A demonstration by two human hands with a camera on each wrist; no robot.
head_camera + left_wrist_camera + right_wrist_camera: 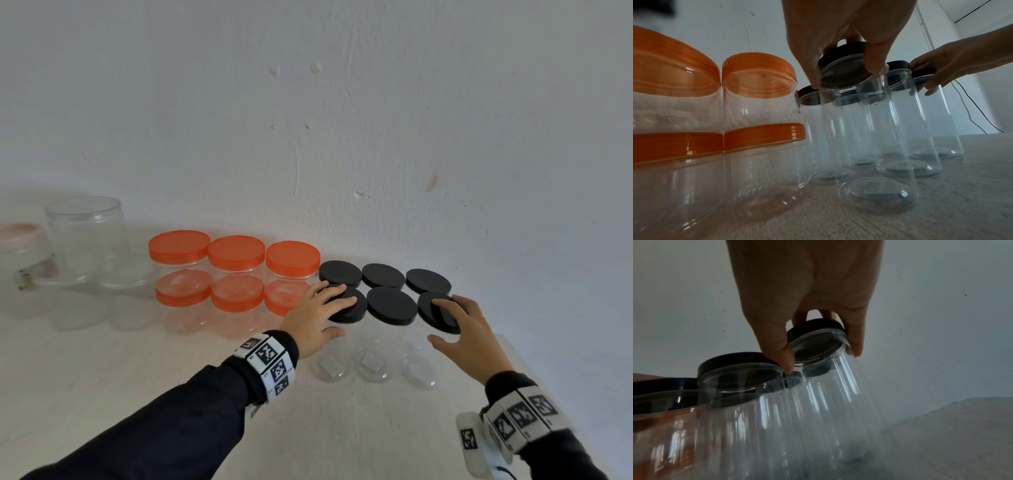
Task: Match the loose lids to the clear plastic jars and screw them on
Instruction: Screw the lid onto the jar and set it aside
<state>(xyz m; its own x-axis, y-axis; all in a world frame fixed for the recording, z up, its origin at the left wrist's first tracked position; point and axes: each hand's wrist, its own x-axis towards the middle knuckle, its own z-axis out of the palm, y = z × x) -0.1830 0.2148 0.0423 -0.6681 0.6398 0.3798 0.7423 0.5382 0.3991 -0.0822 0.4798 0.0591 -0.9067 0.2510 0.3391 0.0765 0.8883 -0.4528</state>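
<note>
Both hands on black lids – left hand (313,320) grips the front-left lid (344,310), right hand (469,334) grips the front-right lid (440,317).

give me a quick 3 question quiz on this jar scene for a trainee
1. True or false: the left hand grips a black lid.
2. How many black-lidded jars stand on the table?
3. The right hand holds: A) an orange lid B) the front right black lid C) nothing.

Key: 1 true; 2 six; 3 B.
</note>
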